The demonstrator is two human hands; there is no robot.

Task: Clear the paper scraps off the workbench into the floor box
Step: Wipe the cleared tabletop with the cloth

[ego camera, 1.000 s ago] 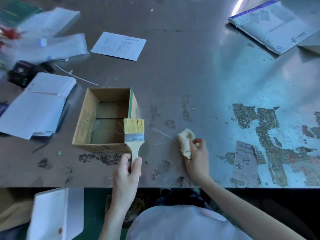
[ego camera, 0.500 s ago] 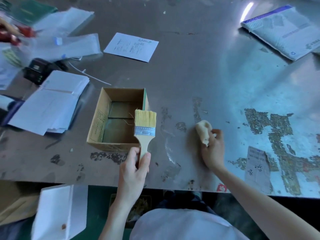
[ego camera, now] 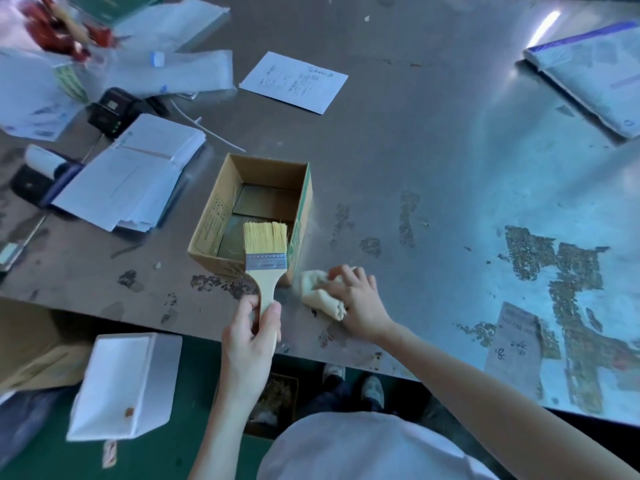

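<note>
Steel tabletop [ego camera: 433, 140] looks only partly cleared: torn paper scraps [ego camera: 568, 282] are stuck across its right side, well apart from the floor box [ego camera: 273, 403] below the near edge by the feet. Left hand [ego camera: 249, 341] has its grip closed round a paintbrush [ego camera: 266, 258], right hand [ego camera: 356, 299] presses a cloth [ego camera: 320, 292]; I'd judge most scraping remains.

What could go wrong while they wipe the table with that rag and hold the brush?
1. The right hand wipes the rag right beside the cardboard box, so it might shove the box.
2. The floor box shows only partly under the workbench edge, so scraps could miss it.
3. The left hand's brush could flick bits around.
</note>
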